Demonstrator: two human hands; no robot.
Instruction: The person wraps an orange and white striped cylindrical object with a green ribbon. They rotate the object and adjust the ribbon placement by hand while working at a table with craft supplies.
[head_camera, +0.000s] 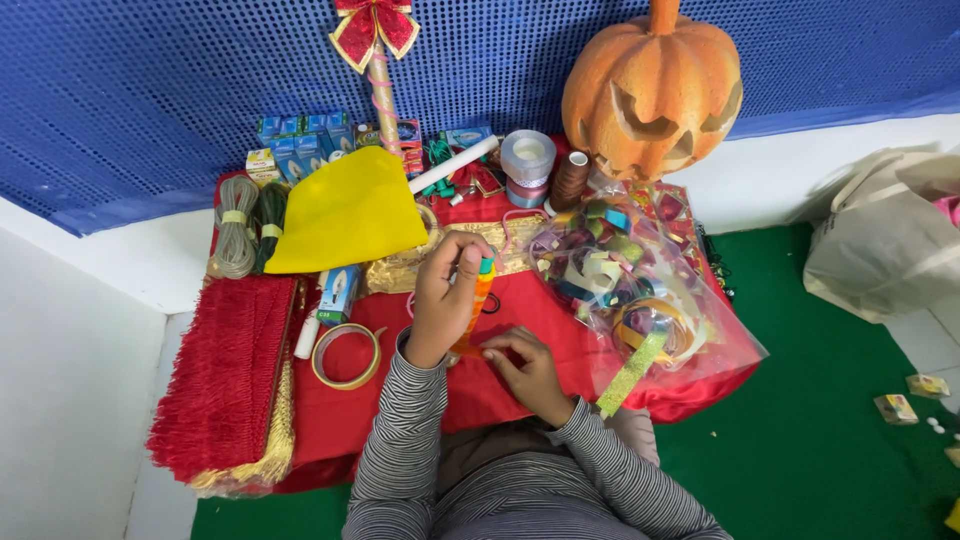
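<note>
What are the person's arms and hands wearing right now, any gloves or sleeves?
No gloves: the left hand and right hand are bare. Both arms wear long sleeves with fine dark-and-light horizontal stripes, snug to the wrists. No rings, watch or markings show.

Counted around the red cloth (520, 300): one carved pumpkin (652, 88), one yellow felt sheet (345, 212), two cord hanks (250, 228), one clear bag of ribbon scraps (640, 290), one red bow (375, 25), two hands.
</note>
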